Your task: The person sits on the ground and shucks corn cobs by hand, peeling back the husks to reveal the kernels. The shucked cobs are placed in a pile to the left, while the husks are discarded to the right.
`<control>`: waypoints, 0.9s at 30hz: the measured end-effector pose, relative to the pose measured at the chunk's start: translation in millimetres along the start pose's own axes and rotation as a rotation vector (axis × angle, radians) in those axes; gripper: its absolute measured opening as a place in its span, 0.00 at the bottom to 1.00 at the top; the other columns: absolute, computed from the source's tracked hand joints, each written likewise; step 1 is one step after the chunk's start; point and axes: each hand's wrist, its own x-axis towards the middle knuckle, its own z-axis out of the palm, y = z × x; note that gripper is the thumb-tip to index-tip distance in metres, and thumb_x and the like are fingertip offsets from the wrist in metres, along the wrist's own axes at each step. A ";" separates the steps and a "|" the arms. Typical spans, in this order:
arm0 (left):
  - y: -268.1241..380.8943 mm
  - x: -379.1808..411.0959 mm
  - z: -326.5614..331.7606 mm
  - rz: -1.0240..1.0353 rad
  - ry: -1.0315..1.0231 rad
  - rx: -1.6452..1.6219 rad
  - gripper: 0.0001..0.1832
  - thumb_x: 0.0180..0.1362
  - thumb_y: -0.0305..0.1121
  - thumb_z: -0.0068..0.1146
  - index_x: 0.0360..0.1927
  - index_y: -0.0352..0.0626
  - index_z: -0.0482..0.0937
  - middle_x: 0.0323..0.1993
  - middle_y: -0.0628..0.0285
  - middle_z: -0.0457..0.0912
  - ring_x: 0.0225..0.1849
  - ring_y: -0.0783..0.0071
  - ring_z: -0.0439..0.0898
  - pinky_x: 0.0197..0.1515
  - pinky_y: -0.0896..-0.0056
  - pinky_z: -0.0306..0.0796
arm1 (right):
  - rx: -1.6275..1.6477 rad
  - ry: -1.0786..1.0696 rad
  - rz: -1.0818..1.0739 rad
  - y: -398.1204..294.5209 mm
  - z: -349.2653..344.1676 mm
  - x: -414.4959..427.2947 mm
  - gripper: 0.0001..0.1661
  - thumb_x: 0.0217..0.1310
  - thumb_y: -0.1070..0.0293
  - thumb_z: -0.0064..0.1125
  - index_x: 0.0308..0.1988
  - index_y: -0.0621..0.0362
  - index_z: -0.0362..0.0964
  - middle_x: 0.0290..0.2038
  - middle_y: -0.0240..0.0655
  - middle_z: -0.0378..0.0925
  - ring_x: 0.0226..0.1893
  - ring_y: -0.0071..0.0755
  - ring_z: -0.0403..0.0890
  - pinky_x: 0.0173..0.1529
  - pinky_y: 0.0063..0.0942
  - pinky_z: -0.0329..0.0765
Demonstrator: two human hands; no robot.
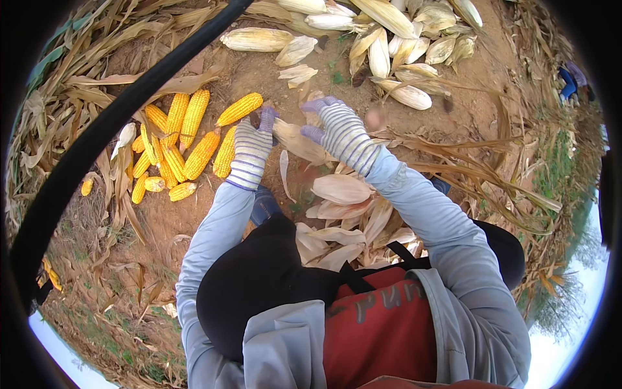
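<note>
My left hand [251, 150], in a striped knit glove, is beside a pile of husked yellow corn ears [194, 114]. One bare ear [240, 109] lies just past its fingers and another ear [225, 153] is along its outer side. Its fingertips are partly hidden, so a hold on either ear cannot be made out. My right hand [344, 131], gloved alike, is over the soil with thumb and fingers apart. A loose dry husk [299, 141] is between the two hands, near the right thumb. More stripped husks [342, 189] are heaped between my legs.
Unhusked corn ears [388, 53] are piled ahead on bare soil [262, 73]. Dry stalks and leaves [466, 155] spread to the right and at far left. A dark curved bar [121, 107] crosses the left of the view. Another person [571, 82] is at the far right edge.
</note>
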 end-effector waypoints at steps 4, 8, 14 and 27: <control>-13.6 1.5 1.0 -0.081 -0.013 0.415 0.27 0.50 0.54 0.50 0.26 0.32 0.75 0.21 0.47 0.77 0.27 0.54 0.76 0.32 0.65 0.68 | 0.013 -0.065 -0.043 -29.1 14.5 -1.1 0.18 0.39 0.60 0.63 0.31 0.59 0.71 0.30 0.43 0.71 0.34 0.46 0.72 0.41 0.36 0.69; -71.7 12.0 -7.1 -0.205 0.006 0.224 0.25 0.52 0.51 0.48 0.26 0.33 0.76 0.21 0.50 0.77 0.27 0.57 0.77 0.32 0.66 0.68 | 0.006 -0.099 -0.061 -36.1 26.8 -1.1 0.14 0.39 0.61 0.62 0.25 0.58 0.70 0.25 0.42 0.71 0.31 0.46 0.72 0.37 0.37 0.69; 4.4 -9.3 3.0 -0.019 -0.209 0.092 0.18 0.50 0.41 0.55 0.41 0.41 0.74 0.35 0.57 0.77 0.38 0.65 0.75 0.44 0.71 0.67 | 0.170 -0.168 0.023 -14.1 19.8 -6.6 0.13 0.43 0.62 0.60 0.25 0.60 0.69 0.22 0.42 0.71 0.26 0.44 0.72 0.33 0.36 0.69; 8.6 -6.8 -17.2 -0.184 -0.648 -0.344 0.21 0.52 0.44 0.53 0.42 0.38 0.72 0.38 0.62 0.75 0.41 0.74 0.74 0.46 0.74 0.68 | 0.604 -0.428 0.285 18.9 -0.4 -2.9 0.14 0.45 0.60 0.58 0.28 0.59 0.69 0.23 0.37 0.73 0.25 0.30 0.72 0.34 0.28 0.70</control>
